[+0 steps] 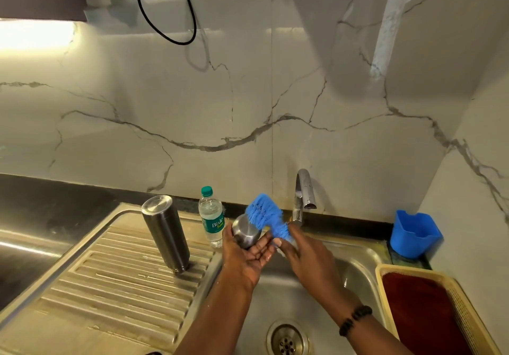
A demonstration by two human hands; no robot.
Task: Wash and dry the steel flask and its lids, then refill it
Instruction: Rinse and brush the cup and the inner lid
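Left hand grips lid, right hand grips brush; flask stands nearby.

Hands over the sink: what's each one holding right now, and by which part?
Left hand cradles the steel lid by its rounded side. Right hand grips the blue brush at its lower end, bristles against the lid.

Bright glare from under-cabinet strip light upper left; glossy veined marble backsplash reflects it. Wide-angle bending at edges, slight softness overall.
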